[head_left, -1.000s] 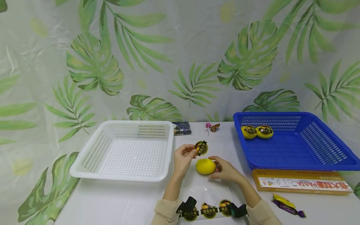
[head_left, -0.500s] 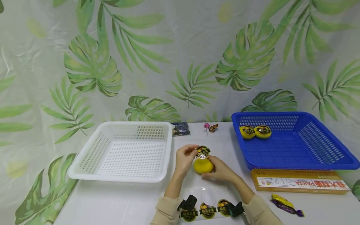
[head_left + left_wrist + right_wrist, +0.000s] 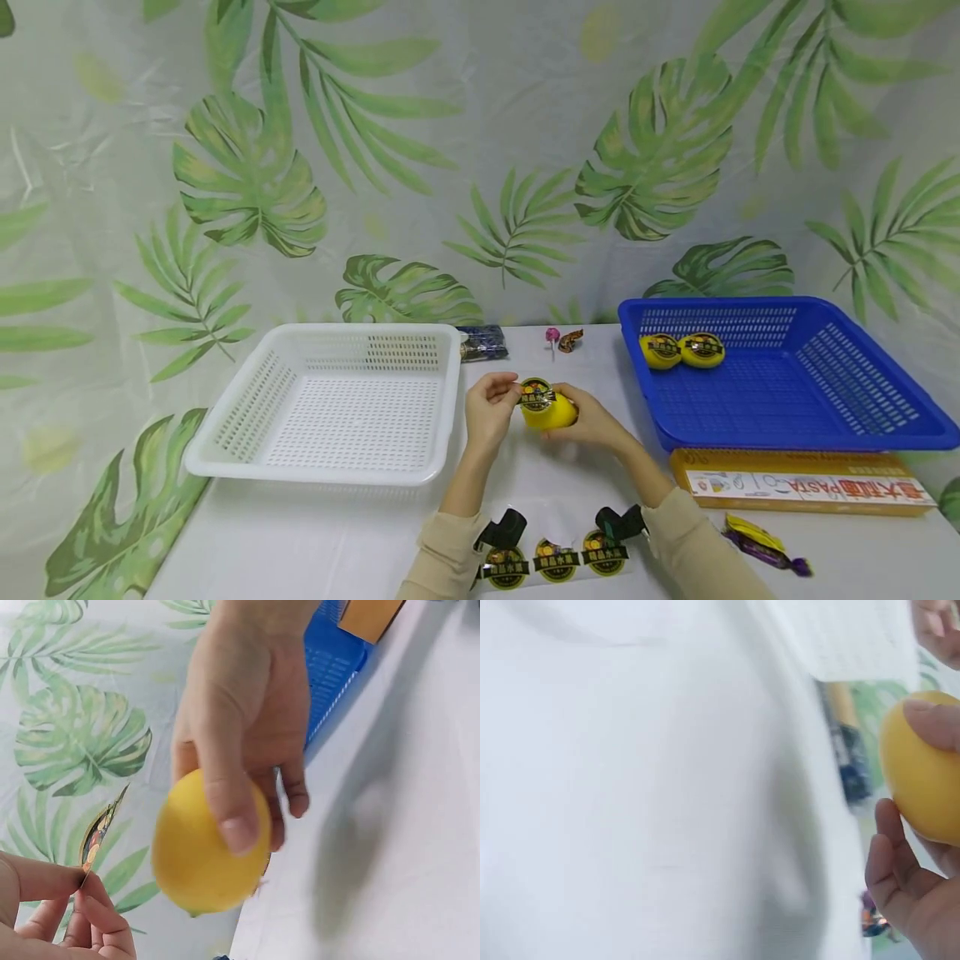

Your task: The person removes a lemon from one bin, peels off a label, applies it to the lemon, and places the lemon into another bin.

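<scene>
My right hand [image 3: 588, 421] grips a yellow lemon [image 3: 553, 412] and holds it just above the white table, between the two baskets. The lemon [image 3: 206, 847] fills the middle of the left wrist view, with the right thumb [image 3: 229, 802] across it; the lemon [image 3: 922, 772] also shows at the right edge of the right wrist view. My left hand [image 3: 491, 408] pinches a round black-and-gold sticker [image 3: 536, 394] against the lemon's near end. The sticker [image 3: 101, 829] appears edge-on in the left wrist view, a little apart from the fruit.
A white basket [image 3: 225, 433] stands at the left. A blue basket [image 3: 885, 417] at the right holds two stickered lemons [image 3: 681, 350]. A sticker sheet [image 3: 555, 560] lies near my sleeves. A pasta box [image 3: 802, 487], wrapped candy [image 3: 761, 546], a lollipop [image 3: 553, 337] and a dark packet [image 3: 483, 342] lie around.
My right hand has lifted the lemon off the table and tilted it toward my left hand. The left hand has brought the sticker down onto it.
</scene>
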`<state>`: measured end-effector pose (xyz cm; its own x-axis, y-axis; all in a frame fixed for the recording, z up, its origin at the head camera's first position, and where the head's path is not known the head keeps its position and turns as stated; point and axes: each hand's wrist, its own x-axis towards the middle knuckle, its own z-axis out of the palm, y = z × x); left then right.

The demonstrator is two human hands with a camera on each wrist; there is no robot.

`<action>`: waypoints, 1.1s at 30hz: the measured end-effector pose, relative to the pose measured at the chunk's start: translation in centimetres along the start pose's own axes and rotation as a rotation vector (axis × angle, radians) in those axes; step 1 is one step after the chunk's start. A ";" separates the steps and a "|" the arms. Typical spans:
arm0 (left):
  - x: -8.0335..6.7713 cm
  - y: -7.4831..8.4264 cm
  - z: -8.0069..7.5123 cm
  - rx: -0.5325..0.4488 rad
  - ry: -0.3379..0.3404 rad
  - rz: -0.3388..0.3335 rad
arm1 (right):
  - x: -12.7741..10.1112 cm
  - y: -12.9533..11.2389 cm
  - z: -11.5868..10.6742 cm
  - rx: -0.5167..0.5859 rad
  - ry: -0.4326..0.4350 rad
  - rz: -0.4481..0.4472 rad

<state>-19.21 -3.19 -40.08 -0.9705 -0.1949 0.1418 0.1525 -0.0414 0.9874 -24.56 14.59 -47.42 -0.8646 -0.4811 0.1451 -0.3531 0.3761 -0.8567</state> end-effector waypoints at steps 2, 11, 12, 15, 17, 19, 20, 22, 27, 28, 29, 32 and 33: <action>0.2 0.2 0.2 -0.007 0.022 0.009 | 0.7 -0.3 -0.6 0.026 0.034 -0.008; 0.9 1.5 1.9 -0.034 0.129 0.052 | 2.7 -1.9 -2.1 0.009 0.088 -0.031; 0.9 1.6 2.1 -0.029 0.140 0.057 | 2.7 -2.1 -2.1 0.014 0.086 -0.030; 0.9 1.9 2.5 -0.020 0.166 0.076 | 2.8 -2.4 -2.1 0.037 0.078 -0.024; 0.8 2.0 2.7 -0.002 0.181 0.092 | 2.7 -2.5 -2.1 0.054 0.080 -0.036; 1.3 0.8 2.8 0.022 0.192 0.115 | 2.7 -2.6 -2.1 0.066 0.081 -0.046; 1.5 0.2 2.8 0.041 0.197 0.134 | 2.7 -2.5 -2.1 0.073 0.082 -0.052; 1.9 -0.9 2.9 0.081 0.204 0.170 | 2.7 -2.5 -2.1 0.075 0.082 -0.060; 2.1 -2.3 3.0 0.124 0.206 0.224 | 2.6 -2.8 -2.0 0.089 0.075 -0.076; 2.1 -2.3 3.1 0.121 0.208 0.224 | 2.6 -2.9 -2.0 0.087 0.073 -0.082; 2.0 -2.4 3.1 0.120 0.212 0.221 | 2.6 -3.0 -2.0 0.085 0.072 -0.088; 2.0 -2.6 3.1 0.128 0.211 0.210 | 2.5 -3.1 -2.0 0.074 0.084 -0.100; 2.0 -2.6 3.1 0.143 0.201 0.199 | 2.5 -3.1 -2.0 0.076 0.093 -0.100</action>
<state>-22.09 -0.45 -42.20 -0.8660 -0.3753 0.3303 0.2939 0.1522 0.9436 -26.35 13.77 -43.45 -0.8571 -0.4366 0.2736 -0.4140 0.2675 -0.8701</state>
